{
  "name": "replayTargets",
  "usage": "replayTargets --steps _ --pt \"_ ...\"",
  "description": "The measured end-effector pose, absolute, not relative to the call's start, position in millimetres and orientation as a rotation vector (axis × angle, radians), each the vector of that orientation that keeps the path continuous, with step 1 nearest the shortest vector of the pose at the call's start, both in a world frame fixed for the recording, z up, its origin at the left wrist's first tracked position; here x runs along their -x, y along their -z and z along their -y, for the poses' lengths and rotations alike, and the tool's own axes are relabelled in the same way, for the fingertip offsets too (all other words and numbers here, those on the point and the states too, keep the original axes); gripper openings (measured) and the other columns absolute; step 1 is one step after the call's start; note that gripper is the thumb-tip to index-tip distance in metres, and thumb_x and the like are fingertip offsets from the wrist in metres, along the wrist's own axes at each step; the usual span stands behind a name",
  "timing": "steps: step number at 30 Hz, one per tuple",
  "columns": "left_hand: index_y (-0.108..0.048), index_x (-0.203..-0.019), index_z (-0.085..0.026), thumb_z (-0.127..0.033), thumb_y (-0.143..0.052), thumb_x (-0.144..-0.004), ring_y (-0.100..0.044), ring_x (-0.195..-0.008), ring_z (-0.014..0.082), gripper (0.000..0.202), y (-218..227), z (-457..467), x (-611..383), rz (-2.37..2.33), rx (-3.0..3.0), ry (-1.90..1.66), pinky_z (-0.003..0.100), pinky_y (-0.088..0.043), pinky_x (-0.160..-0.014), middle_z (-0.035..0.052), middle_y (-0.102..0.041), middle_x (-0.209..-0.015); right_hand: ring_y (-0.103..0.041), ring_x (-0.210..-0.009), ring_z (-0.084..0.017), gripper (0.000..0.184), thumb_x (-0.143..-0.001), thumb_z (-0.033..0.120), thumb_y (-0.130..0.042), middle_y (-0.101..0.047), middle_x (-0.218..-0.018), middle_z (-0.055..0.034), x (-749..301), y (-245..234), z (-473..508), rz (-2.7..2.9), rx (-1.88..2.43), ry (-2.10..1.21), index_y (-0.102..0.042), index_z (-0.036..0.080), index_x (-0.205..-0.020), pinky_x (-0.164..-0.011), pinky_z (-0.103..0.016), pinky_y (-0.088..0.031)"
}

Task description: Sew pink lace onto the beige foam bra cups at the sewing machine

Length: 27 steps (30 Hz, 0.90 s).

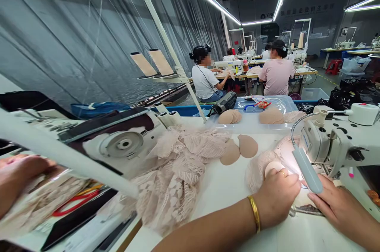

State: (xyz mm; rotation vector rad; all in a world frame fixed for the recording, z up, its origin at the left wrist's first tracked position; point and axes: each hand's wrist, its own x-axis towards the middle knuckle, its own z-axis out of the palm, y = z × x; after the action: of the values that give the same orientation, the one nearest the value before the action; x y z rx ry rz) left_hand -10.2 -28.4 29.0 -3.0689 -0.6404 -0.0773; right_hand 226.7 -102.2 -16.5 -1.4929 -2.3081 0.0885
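Observation:
My left hand [277,194], with a gold ring and bangle, is closed with its fingertips on a round beige pad [271,167]. Sheer beige lace fabric [255,170] lies around that pad, beside the white sewing machine [323,137]. On the right, under the machine head, my right hand [341,202] rests with fingers stretched out and thumb apart. A grey lamp [308,170] on a flexible neck hides part of its fingers and the needle area. Two loose beige pads [248,146] lie on the table left of the lace.
A heap of beige lace [184,165] covers the table's left part. Behind stands a clear plastic bin [264,103] with stacked pads [270,115] in front. A white thread-stand pole [166,34] crosses the left side. Another person's hand [23,176] shows at far left, near red-handled scissors [75,202].

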Motion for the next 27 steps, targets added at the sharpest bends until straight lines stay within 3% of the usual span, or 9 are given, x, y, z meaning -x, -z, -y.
replayTargets --steps 4,9,13,17,21,27 --pt "-0.060 -0.098 -0.018 -0.016 -0.065 -0.087 -0.060 -0.088 0.0258 0.012 -32 25 8 0.614 3.045 0.104 0.041 -0.040 -0.070 0.0057 -0.069 -0.101 -0.074 -0.119 -0.026 0.033 -0.108 0.030 -0.048 -0.077 -0.124 -0.0051 -227 17 102 2.278 1.492 -0.072 -0.068 0.032 -0.134 -0.087 -0.035 -0.064" --pt "-0.061 -0.097 -0.016 -0.020 -0.060 -0.096 -0.062 -0.094 0.0249 0.004 -25 30 8 0.566 2.982 0.241 0.040 -0.043 -0.074 0.0083 -0.069 -0.101 -0.078 -0.106 -0.024 0.033 -0.108 0.032 -0.049 -0.079 -0.122 -0.0029 -232 27 101 2.278 1.439 -0.021 -0.069 0.034 -0.134 -0.078 -0.032 -0.065" --pt "-0.063 -0.096 -0.013 -0.014 -0.053 -0.102 -0.062 -0.091 0.0225 0.012 -7 40 8 0.505 2.883 0.393 0.039 -0.045 -0.070 0.0083 -0.067 -0.096 -0.079 -0.103 -0.026 0.033 -0.104 0.031 -0.054 -0.081 -0.117 -0.0012 -241 42 99 2.245 1.382 0.027 -0.071 0.037 -0.131 -0.074 -0.031 -0.065" --pt "-0.063 -0.097 -0.012 -0.014 -0.056 -0.100 -0.062 -0.087 0.0231 0.008 2 42 5 0.513 2.848 0.415 0.038 -0.045 -0.064 0.0089 -0.065 -0.093 -0.080 -0.095 -0.028 0.033 -0.103 0.031 -0.053 -0.080 -0.122 -0.0017 -246 46 99 2.217 1.389 0.052 -0.072 0.038 -0.129 -0.071 -0.033 -0.064" --pt "-0.061 -0.091 -0.014 -0.019 -0.060 -0.099 -0.060 -0.078 0.0217 0.009 -3 35 1 0.572 2.851 0.406 0.037 -0.045 -0.062 0.0069 -0.062 -0.089 -0.079 -0.082 -0.028 0.031 -0.103 0.031 -0.051 -0.081 -0.106 -0.0001 -244 43 99 2.210 1.408 0.068 -0.075 0.041 -0.119 -0.069 -0.037 -0.064" --pt "-0.057 -0.075 -0.018 -0.013 -0.071 -0.087 -0.060 -0.073 0.0216 0.018 -22 26 20 0.583 2.907 0.182 0.036 -0.042 -0.059 0.0043 -0.062 -0.078 -0.079 -0.096 -0.029 0.026 -0.103 0.034 -0.052 -0.081 -0.104 -0.0013 -238 33 99 2.183 1.408 0.094 -0.077 0.037 -0.112 -0.075 -0.036 -0.064"
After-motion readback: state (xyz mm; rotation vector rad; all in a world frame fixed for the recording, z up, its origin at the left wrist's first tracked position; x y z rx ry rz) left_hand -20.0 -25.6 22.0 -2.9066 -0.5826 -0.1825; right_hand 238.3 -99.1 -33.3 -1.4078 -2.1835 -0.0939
